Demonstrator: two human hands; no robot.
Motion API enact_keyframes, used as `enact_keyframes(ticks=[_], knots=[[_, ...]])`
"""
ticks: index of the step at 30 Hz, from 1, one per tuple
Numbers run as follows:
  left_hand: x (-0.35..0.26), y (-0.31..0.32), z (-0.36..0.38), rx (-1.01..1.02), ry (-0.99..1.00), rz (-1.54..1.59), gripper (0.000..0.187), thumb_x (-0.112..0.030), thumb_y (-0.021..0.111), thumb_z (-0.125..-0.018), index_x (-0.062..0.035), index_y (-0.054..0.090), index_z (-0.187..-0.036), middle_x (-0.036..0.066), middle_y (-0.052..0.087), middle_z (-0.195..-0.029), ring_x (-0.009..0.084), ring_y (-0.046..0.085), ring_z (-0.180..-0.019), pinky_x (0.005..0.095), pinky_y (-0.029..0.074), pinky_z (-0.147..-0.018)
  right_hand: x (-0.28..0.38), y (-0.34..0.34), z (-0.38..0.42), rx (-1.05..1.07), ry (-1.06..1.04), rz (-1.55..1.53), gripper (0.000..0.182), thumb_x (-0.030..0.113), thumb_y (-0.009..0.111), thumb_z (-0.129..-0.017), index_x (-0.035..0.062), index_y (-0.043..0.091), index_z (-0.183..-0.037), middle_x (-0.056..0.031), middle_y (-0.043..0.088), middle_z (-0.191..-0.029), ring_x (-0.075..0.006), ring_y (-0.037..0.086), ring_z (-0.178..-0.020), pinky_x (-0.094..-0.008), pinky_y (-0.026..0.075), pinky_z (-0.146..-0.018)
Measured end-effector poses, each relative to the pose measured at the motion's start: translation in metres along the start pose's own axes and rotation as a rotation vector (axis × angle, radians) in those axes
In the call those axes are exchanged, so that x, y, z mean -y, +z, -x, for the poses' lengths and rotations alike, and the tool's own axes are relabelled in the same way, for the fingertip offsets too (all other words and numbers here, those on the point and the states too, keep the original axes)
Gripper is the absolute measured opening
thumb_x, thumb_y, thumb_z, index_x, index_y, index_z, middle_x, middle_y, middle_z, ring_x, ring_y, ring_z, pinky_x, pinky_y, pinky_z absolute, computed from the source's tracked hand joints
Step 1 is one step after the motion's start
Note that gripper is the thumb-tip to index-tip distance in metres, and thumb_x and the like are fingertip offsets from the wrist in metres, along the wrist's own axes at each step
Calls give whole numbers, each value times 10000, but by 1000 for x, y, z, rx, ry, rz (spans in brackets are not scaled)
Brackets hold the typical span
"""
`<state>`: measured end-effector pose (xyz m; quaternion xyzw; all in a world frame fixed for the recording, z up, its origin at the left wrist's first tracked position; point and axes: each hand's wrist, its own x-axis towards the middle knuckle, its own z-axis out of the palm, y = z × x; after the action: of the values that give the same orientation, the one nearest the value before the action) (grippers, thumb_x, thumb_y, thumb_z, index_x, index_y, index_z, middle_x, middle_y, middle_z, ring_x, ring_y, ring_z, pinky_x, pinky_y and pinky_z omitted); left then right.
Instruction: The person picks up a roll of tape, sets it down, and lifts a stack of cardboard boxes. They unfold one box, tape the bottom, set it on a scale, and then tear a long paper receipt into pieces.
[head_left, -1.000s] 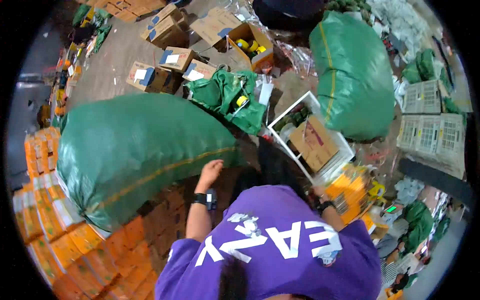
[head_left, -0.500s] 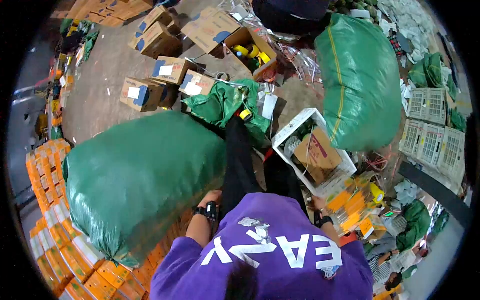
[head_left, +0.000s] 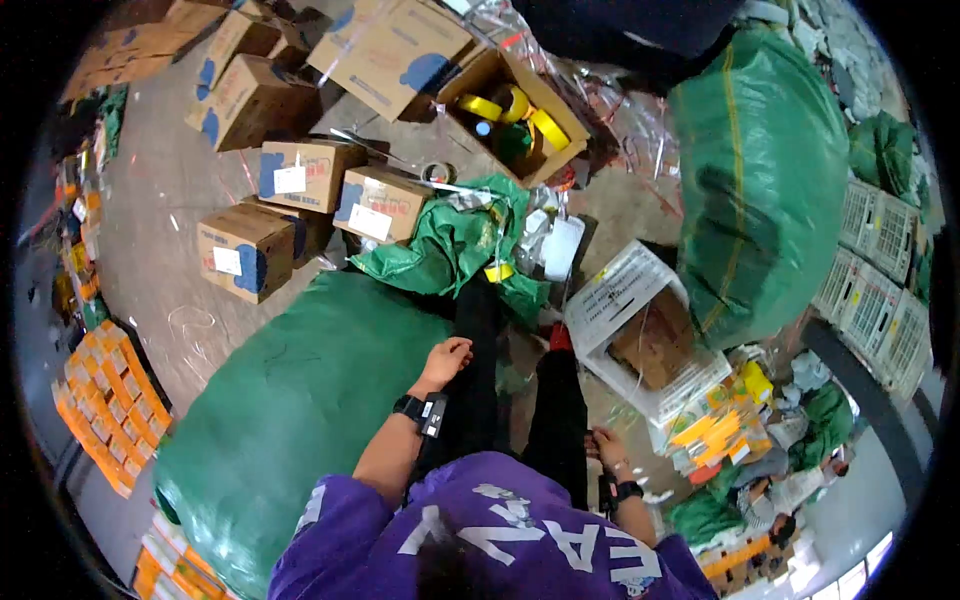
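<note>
My left hand (head_left: 446,362) is held in front of my dark trousers, its fingers curled in with nothing visible in them. It is nearest to a large stuffed green sack (head_left: 310,420) on my left. Low beside my right leg hangs my right hand (head_left: 606,447), empty, with loosely bent fingers that are somewhat apart. Beyond it, a white plastic crate (head_left: 625,295) holds a brown cardboard piece (head_left: 655,340). By my feet lies a crumpled green sack (head_left: 440,245) with a yellow tape roll (head_left: 498,272) at its edge.
Cardboard boxes (head_left: 245,250) stand on the floor ahead. An open carton (head_left: 470,125) holds yellow tape rolls. Another full green sack (head_left: 755,190) stands at right, near white crates (head_left: 870,300). Orange boxes (head_left: 110,405) are stacked at left. People (head_left: 770,500) are behind at lower right.
My left hand has risen from beside the large sack to in front of my legs. My right hand has moved away from the white crate's edge. The view has shifted forward.
</note>
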<state>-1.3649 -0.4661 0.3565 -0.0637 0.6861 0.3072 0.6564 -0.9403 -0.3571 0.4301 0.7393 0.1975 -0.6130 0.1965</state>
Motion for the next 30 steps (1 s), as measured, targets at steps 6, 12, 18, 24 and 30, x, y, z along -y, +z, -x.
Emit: enact_keyframes(ticks=[6,12,18,24,30], knots=[[-18,-39,-22,35,-165,-76,234,-177,489,-866,-21,571,-1018,56,605,-775,106,547,-637,231,447,-572,119,161,26,238,-192,-125,296,203,481,-892,40,481,-1139,-99,602,-954,-165,594,-797,-289,490,-684],[-35,-58,-40,31,-286,90,235,-197,476,-888,-25,560,-1025,64,606,-766,129,549,-628,262,450,-556,118,193,19,234,-136,-97,335,191,494,-886,19,475,-1173,-114,600,-985,-195,600,-833,-309,500,-683],[-32,-73,-33,70,-239,117,208,-201,493,-882,-35,559,-988,61,609,-767,127,557,-630,257,454,-558,105,177,-5,118,-69,-179,272,195,486,-889,63,463,-1127,-94,601,-893,-170,596,-737,-292,501,-602],[-36,-127,-13,-10,-129,164,210,-190,515,-861,-19,581,-964,75,612,-726,128,560,-598,250,441,-518,178,178,-7,21,-450,198,287,188,516,-855,17,524,-1085,-100,617,-845,-182,588,-720,-288,474,-636],[-22,-193,39,-172,-90,302,234,-205,506,-867,-18,578,-987,86,613,-733,147,562,-591,261,452,-518,315,199,15,-28,-881,321,233,163,542,-840,8,579,-1010,-110,609,-938,-167,584,-809,-280,457,-707]])
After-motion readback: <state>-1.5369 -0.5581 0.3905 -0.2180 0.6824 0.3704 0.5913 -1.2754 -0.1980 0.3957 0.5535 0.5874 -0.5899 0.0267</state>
